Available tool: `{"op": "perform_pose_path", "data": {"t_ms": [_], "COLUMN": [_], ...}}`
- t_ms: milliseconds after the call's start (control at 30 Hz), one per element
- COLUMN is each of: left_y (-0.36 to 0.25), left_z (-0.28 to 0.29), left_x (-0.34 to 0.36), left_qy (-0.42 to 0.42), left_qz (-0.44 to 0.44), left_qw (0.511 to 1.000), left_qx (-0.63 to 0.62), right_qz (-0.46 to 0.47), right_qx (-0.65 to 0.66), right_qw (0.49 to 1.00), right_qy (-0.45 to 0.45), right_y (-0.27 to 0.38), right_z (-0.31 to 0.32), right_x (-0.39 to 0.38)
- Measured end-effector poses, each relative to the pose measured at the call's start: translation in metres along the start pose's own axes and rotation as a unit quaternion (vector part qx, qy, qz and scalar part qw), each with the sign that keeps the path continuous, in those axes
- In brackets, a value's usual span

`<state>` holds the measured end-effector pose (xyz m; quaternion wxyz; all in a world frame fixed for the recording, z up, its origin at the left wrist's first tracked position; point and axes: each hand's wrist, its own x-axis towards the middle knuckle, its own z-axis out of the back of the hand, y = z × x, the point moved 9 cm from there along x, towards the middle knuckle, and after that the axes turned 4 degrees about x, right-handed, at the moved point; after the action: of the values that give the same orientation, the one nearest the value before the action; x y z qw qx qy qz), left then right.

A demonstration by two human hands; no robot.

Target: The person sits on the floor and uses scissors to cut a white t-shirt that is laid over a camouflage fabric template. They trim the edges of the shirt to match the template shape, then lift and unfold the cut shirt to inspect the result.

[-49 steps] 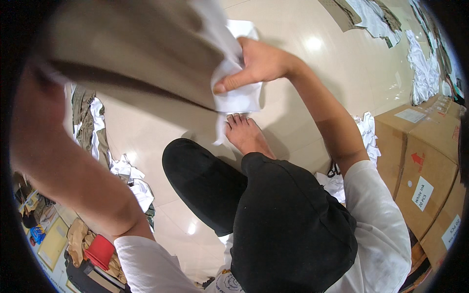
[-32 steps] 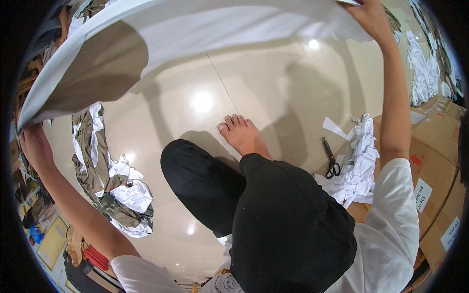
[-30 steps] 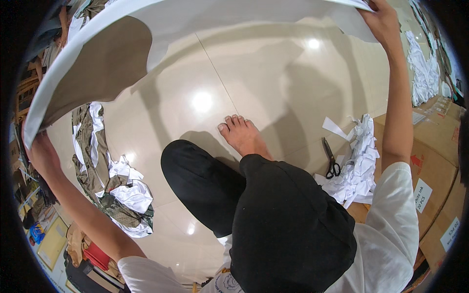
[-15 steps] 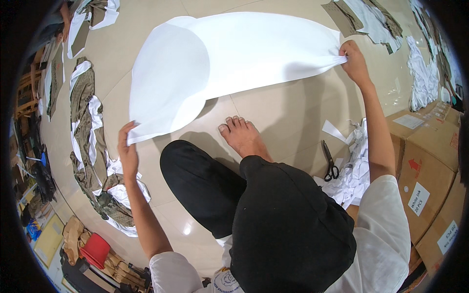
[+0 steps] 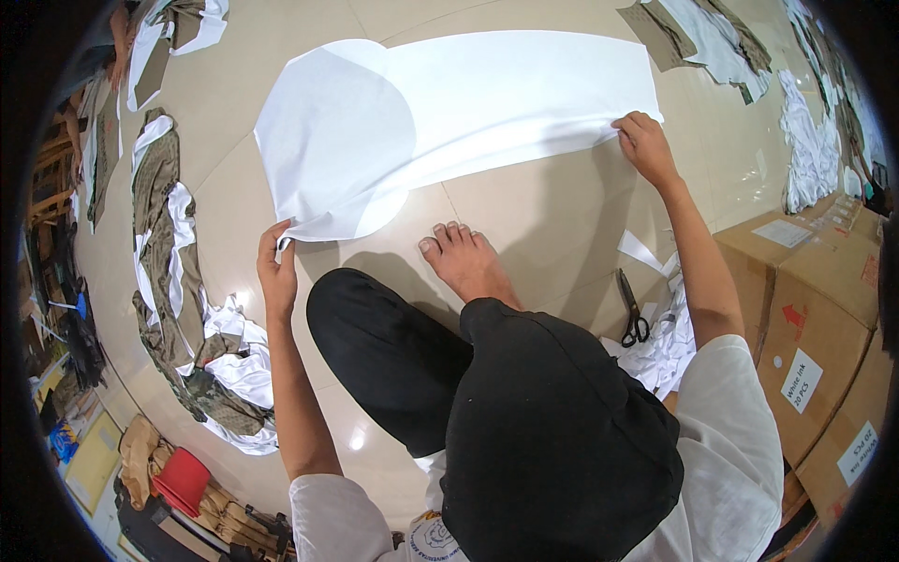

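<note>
A large white cut piece of fabric stretches across the tiled floor in front of my bare foot. Its left end has a rounded, greyer panel, as if two layers overlap there. My left hand pinches the near left corner, where the cloth curls up in a small fold. At the other end, my right hand grips the near edge close to the right corner, and creases run from it along the edge. Black-handled scissors lie on the floor below my right hand, beside white scraps.
Camouflage-patterned and white cloth pieces lie in a long heap on the left. Cardboard boxes stand close to my right arm. More cut fabric and a white bundle are at the far right. A red container sits lower left.
Both hands have come inward, the left also up and the right down. The fabric's right end, gathered in my fist before, is now spread wide, and its near left corner has folded.
</note>
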<state>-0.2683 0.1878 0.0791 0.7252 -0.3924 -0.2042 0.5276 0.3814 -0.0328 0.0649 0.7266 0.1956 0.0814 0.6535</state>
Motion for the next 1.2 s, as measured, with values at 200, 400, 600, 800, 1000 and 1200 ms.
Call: {"op": "perform_pose_path", "data": {"t_ms": [200, 400, 600, 800, 1000, 1200], "left_y": [0.019, 0.072, 0.066, 0.058, 0.056, -0.050], "left_z": [0.010, 0.007, -0.015, -0.040, 0.036, 0.100], "left_x": [-0.022, -0.021, 0.082, 0.132, 0.131, 0.198], "left_qy": [0.071, 0.113, -0.096, 0.052, -0.017, -0.073], "left_qz": [-0.037, 0.084, 0.141, 0.250, 0.237, 0.065], "left_qw": [0.995, 0.990, 0.977, 0.960, 0.897, 0.922], "left_qx": [0.052, 0.018, 0.128, 0.114, -0.374, -0.374], "right_qz": [-0.023, -0.138, -0.395, -0.399, -0.348, -0.225], "right_qx": [-0.017, -0.030, -0.151, 0.069, 0.605, 0.298], "right_qw": [1.000, 0.989, 0.895, 0.914, 0.709, 0.911], "right_qy": [-0.011, -0.044, -0.140, -0.005, -0.105, -0.177], "right_y": [-0.025, -0.061, -0.119, -0.160, -0.135, -0.193], "right_z": [0.012, 0.022, 0.013, -0.011, -0.008, 0.133], "right_x": [-0.015, -0.016, 0.028, 0.056, 0.094, 0.166]}}
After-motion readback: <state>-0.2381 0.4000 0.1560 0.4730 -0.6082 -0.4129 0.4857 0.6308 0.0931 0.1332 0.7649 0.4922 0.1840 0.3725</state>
